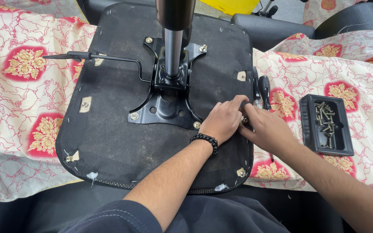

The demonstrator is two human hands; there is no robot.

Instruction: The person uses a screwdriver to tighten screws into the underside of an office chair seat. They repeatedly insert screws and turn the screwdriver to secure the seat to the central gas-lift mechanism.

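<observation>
An upturned office chair seat [109, 129] lies underside up, covered in black fabric. A black metal mounting plate [167, 97] with a gas cylinder [173, 39] is bolted to its middle. My left hand [223, 121], with a black bead bracelet on the wrist, rests curled at the seat's right edge. My right hand [266, 129] meets it there, fingers pinched around a small metal screw or fitting [244, 120]. What exactly is gripped is mostly hidden by the fingers.
A black screwdriver [264, 90] lies just beyond my hands on the floral cloth [22, 86]. A black tray [344, 138] with several screws sits to the right. A lever rod [104, 58] sticks out left from the plate. Black chair parts lie at the back.
</observation>
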